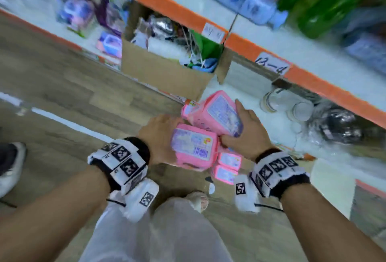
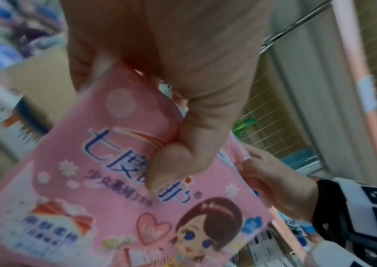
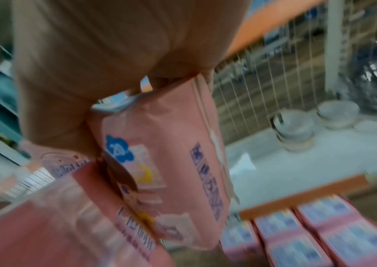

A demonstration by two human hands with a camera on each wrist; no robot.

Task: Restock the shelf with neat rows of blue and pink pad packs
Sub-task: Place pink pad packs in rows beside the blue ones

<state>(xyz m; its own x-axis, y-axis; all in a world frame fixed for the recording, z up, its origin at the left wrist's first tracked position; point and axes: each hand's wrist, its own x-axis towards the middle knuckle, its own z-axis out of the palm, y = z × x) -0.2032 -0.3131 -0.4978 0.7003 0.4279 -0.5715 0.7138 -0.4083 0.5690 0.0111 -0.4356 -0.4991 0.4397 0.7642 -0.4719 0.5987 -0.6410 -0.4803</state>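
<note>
Above the floor, each hand (image 1: 160, 136) (image 1: 248, 130) grips a pink pack (image 1: 194, 146) (image 1: 219, 113).

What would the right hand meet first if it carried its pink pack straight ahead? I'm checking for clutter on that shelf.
Probably bare white shelf: the right hand points there with its pink pack. The glass bowls seem off to the right, though depth is unclear.

Head overhead; wrists close on pink packs (image 1: 217, 113)
</note>
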